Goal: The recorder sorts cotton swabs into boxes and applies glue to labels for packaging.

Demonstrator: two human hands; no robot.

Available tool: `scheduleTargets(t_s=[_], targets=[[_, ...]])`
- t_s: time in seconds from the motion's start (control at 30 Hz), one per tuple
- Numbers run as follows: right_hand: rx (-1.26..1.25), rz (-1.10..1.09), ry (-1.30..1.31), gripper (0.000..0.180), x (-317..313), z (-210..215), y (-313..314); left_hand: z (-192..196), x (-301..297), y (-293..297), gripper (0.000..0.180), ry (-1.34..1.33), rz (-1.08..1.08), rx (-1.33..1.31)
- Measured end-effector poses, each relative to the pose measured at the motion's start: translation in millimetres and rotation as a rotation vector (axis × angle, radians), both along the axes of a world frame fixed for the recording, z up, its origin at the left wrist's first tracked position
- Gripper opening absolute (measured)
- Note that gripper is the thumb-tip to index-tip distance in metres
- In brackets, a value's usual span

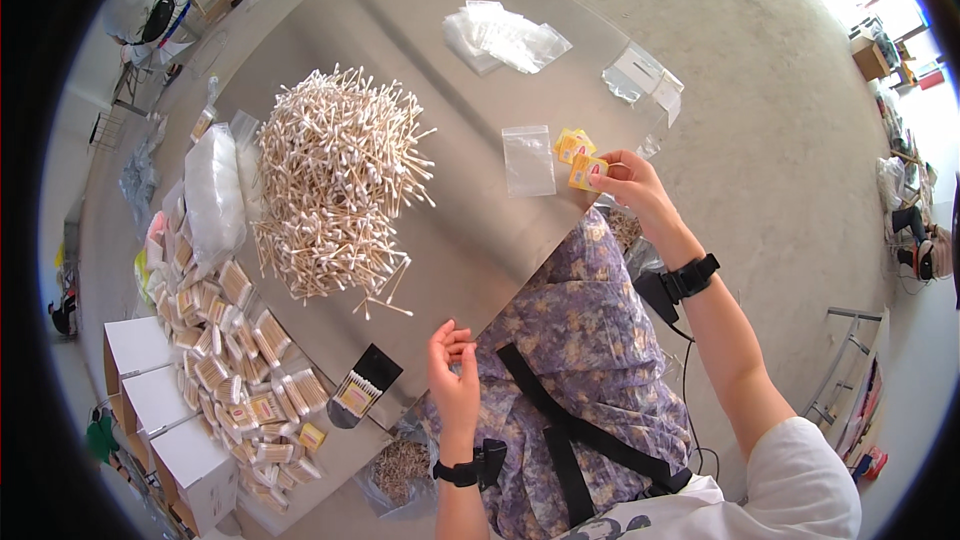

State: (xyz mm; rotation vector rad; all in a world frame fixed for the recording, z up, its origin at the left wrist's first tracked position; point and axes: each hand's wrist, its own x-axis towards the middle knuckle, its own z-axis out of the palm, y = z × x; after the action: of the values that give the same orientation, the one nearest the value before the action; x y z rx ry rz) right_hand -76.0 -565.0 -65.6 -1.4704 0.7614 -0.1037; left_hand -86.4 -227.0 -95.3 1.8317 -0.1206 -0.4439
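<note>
My right hand (637,187) pinches a small yellow card (588,172) between thumb and fingers at the table's right edge. More yellow cards (572,145) lie just beyond it. Left of them is a flat clear zip bag (528,161). My left hand (455,365) hovers by the near table edge, fingers loosely bent and apart, holding nothing that I can see. A black holder (369,380) with a row of cotton swabs (355,396) in it rests at the table corner nearest that hand. A large heap of loose cotton swabs (335,180) covers the table's left part.
Clear bags (505,37) are stacked at the far side of the metal table (470,240). Packed swab bundles (235,340) pile up at the left, beside white cartons (185,430) and a bulky clear plastic bag (213,195). Another person (150,5) sits at far left.
</note>
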Motion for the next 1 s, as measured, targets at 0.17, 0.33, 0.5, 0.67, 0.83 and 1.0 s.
scheduleTargets(t_s=[0.17, 0.33, 0.5, 0.67, 0.83, 1.0], targets=[[-0.035, -0.141, 0.038, 0.040, 4.4, -13.3, -21.0, 1.0, 3.1, -2.4, 0.030, 0.021, -0.009, 0.015], [-0.072, -0.154, 0.005, 0.037, 21.4, -32.3, -27.8, 0.0, 3.6, -1.7, 0.030, 0.017, -0.035, 0.006], [-0.228, -0.153, 0.077, 0.036, 42.0, -37.3, -15.3, -0.5, 2.2, -0.1, 0.031, -0.014, -0.044, 0.039], [-0.659, -0.167, 0.184, 0.042, 43.9, -60.6, -25.8, 1.9, 1.7, -4.5, 0.030, -0.040, -0.057, 0.065], [-0.691, -0.177, 0.166, 0.045, 43.6, -69.2, -23.2, 1.8, 1.7, -1.2, 0.032, -0.076, -0.051, 0.066], [-0.719, -0.229, 0.061, 0.043, 31.0, -43.9, -4.9, 7.8, 3.7, 2.6, 0.029, -0.087, -0.094, 0.051]])
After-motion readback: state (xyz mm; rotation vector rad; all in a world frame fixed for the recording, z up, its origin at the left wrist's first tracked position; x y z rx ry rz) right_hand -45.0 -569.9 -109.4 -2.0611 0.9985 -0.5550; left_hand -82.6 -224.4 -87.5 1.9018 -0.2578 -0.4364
